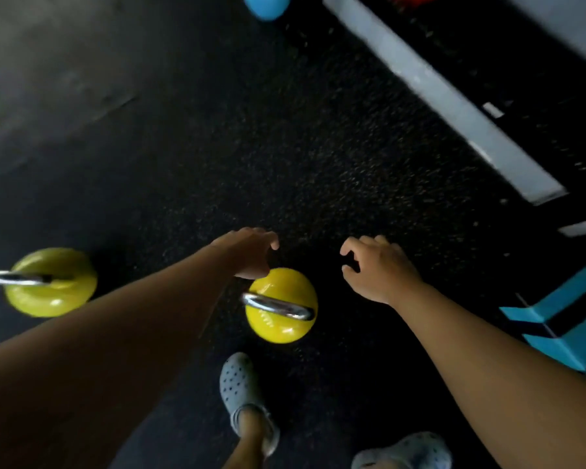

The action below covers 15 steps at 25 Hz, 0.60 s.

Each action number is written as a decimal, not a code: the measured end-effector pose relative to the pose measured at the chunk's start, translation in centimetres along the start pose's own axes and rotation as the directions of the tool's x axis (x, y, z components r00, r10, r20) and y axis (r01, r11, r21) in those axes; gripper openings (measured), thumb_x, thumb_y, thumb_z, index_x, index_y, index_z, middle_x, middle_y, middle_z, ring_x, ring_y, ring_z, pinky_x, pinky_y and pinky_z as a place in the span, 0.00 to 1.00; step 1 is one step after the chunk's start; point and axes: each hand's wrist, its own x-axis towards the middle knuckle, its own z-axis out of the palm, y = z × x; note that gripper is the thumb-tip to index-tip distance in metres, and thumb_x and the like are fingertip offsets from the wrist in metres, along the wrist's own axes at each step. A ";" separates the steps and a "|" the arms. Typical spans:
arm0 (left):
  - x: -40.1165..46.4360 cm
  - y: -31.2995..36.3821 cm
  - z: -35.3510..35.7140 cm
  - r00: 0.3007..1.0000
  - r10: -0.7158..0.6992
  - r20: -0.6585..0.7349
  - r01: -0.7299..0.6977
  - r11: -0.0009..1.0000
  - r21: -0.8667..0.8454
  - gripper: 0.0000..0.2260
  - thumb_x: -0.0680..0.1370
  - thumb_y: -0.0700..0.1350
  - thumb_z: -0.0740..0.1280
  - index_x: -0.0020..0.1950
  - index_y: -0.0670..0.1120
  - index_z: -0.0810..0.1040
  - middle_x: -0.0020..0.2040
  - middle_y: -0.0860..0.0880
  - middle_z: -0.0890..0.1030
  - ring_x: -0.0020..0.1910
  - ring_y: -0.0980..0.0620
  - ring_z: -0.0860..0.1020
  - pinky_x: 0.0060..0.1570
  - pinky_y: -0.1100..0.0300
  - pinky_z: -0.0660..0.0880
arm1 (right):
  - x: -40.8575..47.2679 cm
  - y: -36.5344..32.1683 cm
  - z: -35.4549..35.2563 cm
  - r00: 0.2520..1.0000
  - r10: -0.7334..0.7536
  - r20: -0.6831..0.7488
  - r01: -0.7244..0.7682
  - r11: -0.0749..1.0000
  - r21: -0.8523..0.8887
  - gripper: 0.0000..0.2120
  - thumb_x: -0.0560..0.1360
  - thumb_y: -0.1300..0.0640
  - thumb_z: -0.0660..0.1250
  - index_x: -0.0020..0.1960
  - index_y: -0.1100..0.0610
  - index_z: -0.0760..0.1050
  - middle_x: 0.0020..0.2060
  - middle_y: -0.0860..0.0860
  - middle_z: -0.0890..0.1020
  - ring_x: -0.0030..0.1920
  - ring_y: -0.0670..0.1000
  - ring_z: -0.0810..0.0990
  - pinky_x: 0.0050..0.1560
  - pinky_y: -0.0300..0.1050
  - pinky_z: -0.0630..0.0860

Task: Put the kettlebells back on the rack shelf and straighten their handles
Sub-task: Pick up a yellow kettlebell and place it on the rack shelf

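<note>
Both forearms bare, no sleeves visible; left hand [251, 252] and right hand [379, 269] ungloved; feet in grey perforated clogs [239, 384].

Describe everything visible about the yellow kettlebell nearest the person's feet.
The yellow kettlebell has a glossy, rounded body and a chrome-looking metal handle arching across its top. It stands upright on the dark speckled floor, just ahead of a grey clog. The left hand hovers open over its far edge; contact is unclear.
</note>
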 end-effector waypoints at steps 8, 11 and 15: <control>4.4 -8.1 14.6 0.992 0.101 0.081 -0.102 0.995 0.015 0.28 0.69 0.50 0.71 0.69 0.53 0.69 0.66 0.49 0.71 0.67 0.45 0.69 0.58 0.48 0.73 | 2.8 -2.9 17.4 0.943 -0.023 0.332 0.060 0.993 -0.101 0.15 0.72 0.47 0.68 0.54 0.52 0.70 0.56 0.55 0.73 0.59 0.60 0.71 0.56 0.56 0.71; 6.7 -8.1 17.8 0.985 0.175 0.004 -0.174 0.983 -0.065 0.16 0.72 0.55 0.72 0.55 0.50 0.77 0.54 0.49 0.76 0.56 0.48 0.74 0.49 0.54 0.74 | 3.6 -2.2 20.3 0.966 -0.035 0.257 0.022 0.998 0.055 0.08 0.71 0.52 0.70 0.44 0.53 0.73 0.50 0.56 0.76 0.53 0.61 0.74 0.49 0.53 0.74; 7.4 -7.4 18.8 0.984 0.170 -0.048 -0.177 0.965 -0.193 0.04 0.72 0.47 0.71 0.46 0.49 0.80 0.39 0.49 0.80 0.39 0.49 0.79 0.35 0.58 0.71 | 4.6 -2.1 20.1 0.942 -0.015 0.336 -0.056 0.978 0.199 0.06 0.68 0.53 0.74 0.43 0.53 0.81 0.40 0.54 0.84 0.46 0.57 0.82 0.42 0.46 0.75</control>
